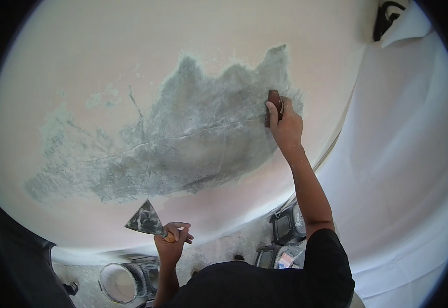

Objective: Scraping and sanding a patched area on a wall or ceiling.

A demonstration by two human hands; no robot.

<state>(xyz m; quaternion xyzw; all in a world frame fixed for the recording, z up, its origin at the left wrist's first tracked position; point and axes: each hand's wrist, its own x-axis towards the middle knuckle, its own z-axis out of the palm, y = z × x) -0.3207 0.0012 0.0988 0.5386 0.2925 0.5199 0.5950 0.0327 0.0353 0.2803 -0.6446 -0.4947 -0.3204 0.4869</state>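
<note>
My right hand (288,125) presses a brown sanding block (273,103), perhaps wrapped in sandpaper, against the right part of a rough grey patch (208,150) on the pale wall (104,46). A thin crack runs across this patch below and left of the block. Lower down, my left hand (174,238) grips the wooden handle of a wide putty knife (145,219). Its triangular metal blade is smeared with pale filler and points up and left, just below the patch's lower edge; whether it touches the wall I cannot tell.
White sheeting (397,161) hangs along the right side. Below on the speckled floor (224,246) are a dusty bucket (118,283) and dark plastic stools (283,229). A dark cover (20,250) hangs at lower left, and a black object (386,21) shows at upper right.
</note>
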